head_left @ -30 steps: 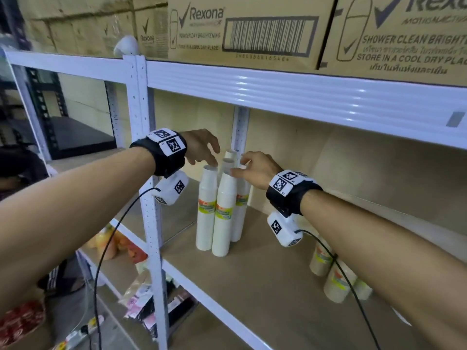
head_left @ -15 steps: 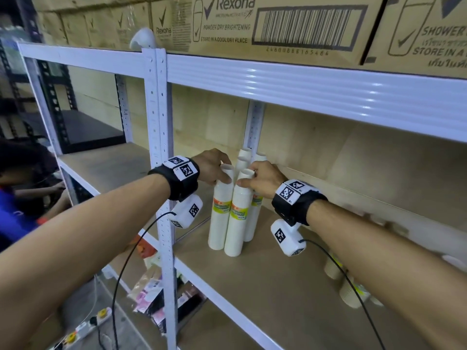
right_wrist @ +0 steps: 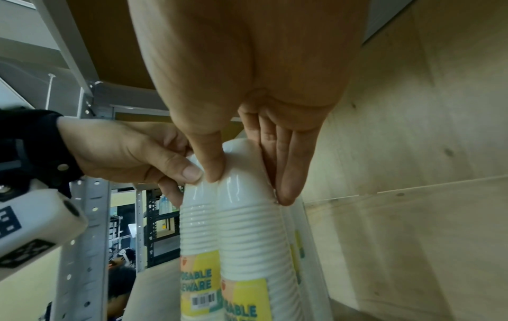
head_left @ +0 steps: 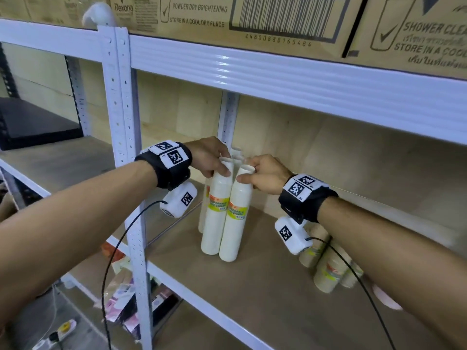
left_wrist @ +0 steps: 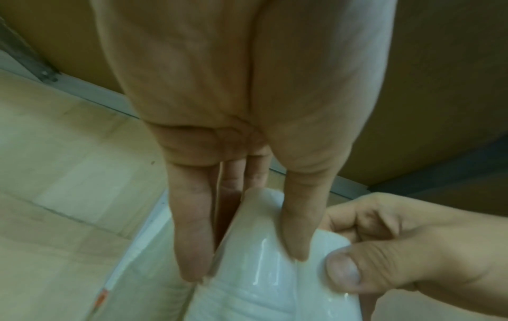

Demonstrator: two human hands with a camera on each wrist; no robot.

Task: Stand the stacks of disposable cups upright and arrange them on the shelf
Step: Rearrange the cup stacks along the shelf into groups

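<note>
Two white cup stacks with yellow-green labels stand upright side by side on the shelf board (head_left: 252,299). My left hand (head_left: 217,162) grips the top of the left stack (head_left: 214,218), thumb in front and fingers behind. My right hand (head_left: 252,170) pinches the top of the right stack (head_left: 236,223). More white stacks (head_left: 236,152) stand close behind them. In the left wrist view my left hand (left_wrist: 244,243) straddles the wrapped stack (left_wrist: 258,288). In the right wrist view my right hand (right_wrist: 247,171) holds its stack (right_wrist: 247,234) beside the left stack (right_wrist: 198,228).
Brown cup stacks (head_left: 328,269) sit further right on the board, partly hidden by my right forearm. A white perforated post (head_left: 126,173) stands just left of the stacks. Cardboard boxes (head_left: 278,18) fill the shelf above. Packets (head_left: 126,299) lie on the shelf below.
My left hand came down from above the stacks and closed on the left stack's top. My right hand closed round the right stack's top. The view moved closer.
</note>
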